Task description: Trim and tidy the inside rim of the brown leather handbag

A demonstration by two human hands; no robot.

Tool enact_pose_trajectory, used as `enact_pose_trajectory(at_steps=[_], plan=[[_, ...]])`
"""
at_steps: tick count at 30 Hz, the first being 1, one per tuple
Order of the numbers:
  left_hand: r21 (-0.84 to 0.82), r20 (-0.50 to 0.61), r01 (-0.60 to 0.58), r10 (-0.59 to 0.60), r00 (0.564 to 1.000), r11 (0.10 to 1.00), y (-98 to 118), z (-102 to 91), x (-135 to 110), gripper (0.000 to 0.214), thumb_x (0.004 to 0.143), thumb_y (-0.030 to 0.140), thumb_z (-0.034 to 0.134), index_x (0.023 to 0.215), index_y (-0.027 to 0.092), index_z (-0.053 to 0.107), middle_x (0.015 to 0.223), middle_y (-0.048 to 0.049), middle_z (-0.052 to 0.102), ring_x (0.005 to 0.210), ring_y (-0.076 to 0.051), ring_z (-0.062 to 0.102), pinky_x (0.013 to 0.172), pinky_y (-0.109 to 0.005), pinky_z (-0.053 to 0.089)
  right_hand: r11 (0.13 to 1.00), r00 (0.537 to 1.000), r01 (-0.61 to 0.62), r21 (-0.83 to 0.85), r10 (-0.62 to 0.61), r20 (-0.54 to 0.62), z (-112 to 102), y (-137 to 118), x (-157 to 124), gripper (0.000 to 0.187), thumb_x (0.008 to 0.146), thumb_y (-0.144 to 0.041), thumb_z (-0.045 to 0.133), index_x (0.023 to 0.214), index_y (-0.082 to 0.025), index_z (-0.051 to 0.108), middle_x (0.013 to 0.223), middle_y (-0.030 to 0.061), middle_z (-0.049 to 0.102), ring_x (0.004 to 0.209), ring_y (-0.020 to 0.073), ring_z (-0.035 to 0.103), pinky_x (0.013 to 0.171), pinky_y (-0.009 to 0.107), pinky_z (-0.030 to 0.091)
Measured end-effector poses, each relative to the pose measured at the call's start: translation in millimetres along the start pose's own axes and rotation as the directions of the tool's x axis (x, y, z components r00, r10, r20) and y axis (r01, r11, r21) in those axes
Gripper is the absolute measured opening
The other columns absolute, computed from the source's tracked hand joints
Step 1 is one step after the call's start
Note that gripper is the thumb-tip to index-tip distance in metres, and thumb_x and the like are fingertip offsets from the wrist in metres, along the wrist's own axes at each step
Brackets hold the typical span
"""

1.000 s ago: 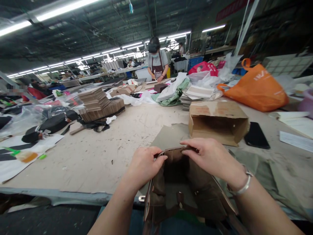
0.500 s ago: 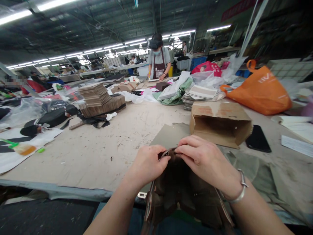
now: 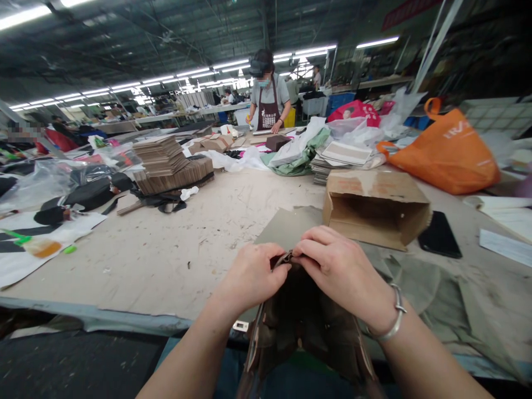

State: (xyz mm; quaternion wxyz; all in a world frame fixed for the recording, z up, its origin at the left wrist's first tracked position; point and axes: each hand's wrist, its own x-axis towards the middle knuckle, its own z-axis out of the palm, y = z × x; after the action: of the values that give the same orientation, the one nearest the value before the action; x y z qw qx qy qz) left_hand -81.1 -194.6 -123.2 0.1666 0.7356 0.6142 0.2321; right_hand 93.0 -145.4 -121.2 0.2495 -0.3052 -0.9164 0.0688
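Observation:
A dark brown leather bag (image 3: pixel 303 327) stands at the table's near edge, partly over my lap. My left hand (image 3: pixel 253 277) pinches the bag's top rim from the left, fingers closed. My right hand (image 3: pixel 336 269), with a silver bracelet at the wrist, pinches the same rim from the right. The fingertips of both hands meet at the middle of the rim, so the bag's mouth is pressed together. An open cardboard box (image 3: pixel 374 208) lies on its side just beyond my hands.
A worn worktable (image 3: pixel 174 249) carries stacked cardboard pieces (image 3: pixel 166 166), a black phone (image 3: pixel 439 235), an orange bag (image 3: pixel 444 149), grey-green fabric sheets (image 3: pixel 419 277) and plastic-wrapped dark goods (image 3: pixel 83 194). A person in a brown apron (image 3: pixel 268 102) works at the far end.
My right hand slid left along the bag's rim until it met my left hand, pressing the open mouth together. The view shifted slightly.

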Motion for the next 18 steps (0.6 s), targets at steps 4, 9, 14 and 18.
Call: enact_pose_trajectory(at_steps=[4, 9, 14, 18], plan=[[0.001, -0.010, 0.007, -0.007, 1.000, 1.000, -0.1, -0.2, 0.6, 0.015, 0.077, 0.021, 0.053, 0.062, 0.019, 0.051, 0.057, 0.0057, 0.050, 0.056, -0.009, 0.043, 0.054, -0.025, 0.025, 0.999, 1.000, -0.029, -0.033, 0.029, -0.005, 0.3, -0.5, -0.2, 0.007, 0.086, -0.018, 0.056, 0.081, -0.021, 0.060, 0.084, 0.0013, 0.055, 0.082, 0.0166, 0.048, 0.069, 0.028, 0.037], [-0.021, 0.000, 0.007, -0.007, 1.000, 1.000, -1.0, -2.2, 0.2, 0.015, 0.079, 0.019, 0.049, 0.065, 0.020, 0.057, 0.061, 0.0047, 0.056, 0.059, -0.010, 0.047, 0.056, -0.025, 0.029, 0.997, 0.999, -0.013, -0.073, 0.016, 0.030, 0.0, -1.4, 0.5, 0.011, 0.088, -0.021, 0.053, 0.078, -0.020, 0.058, 0.081, 0.0018, 0.053, 0.081, 0.0174, 0.046, 0.071, 0.030, 0.034], [-0.042, 0.036, 0.033, -0.031, 0.999, 0.999, -3.9, -5.1, 0.4, 0.018, 0.081, 0.022, 0.049, 0.073, 0.021, 0.065, 0.067, 0.0027, 0.063, 0.064, -0.012, 0.052, 0.059, -0.025, 0.032, 0.994, 0.999, 0.004, -0.108, 0.001, 0.044, -2.5, -1.3, 0.0, 0.012, 0.087, -0.023, 0.054, 0.076, -0.019, 0.055, 0.082, 0.0018, 0.052, 0.081, 0.0176, 0.045, 0.073, 0.032, 0.033], [-0.043, 0.046, 0.028, -0.026, 0.999, 0.999, -3.5, -5.3, 0.2, 0.018, 0.082, 0.024, 0.051, 0.073, 0.021, 0.065, 0.067, 0.0034, 0.063, 0.063, -0.011, 0.052, 0.059, -0.025, 0.033, 0.992, 0.999, -0.033, -0.119, 0.037, 0.032, -4.6, -1.1, 0.3, 0.010, 0.085, -0.022, 0.057, 0.076, -0.019, 0.054, 0.082, 0.0015, 0.051, 0.081, 0.0177, 0.045, 0.072, 0.032, 0.033]])
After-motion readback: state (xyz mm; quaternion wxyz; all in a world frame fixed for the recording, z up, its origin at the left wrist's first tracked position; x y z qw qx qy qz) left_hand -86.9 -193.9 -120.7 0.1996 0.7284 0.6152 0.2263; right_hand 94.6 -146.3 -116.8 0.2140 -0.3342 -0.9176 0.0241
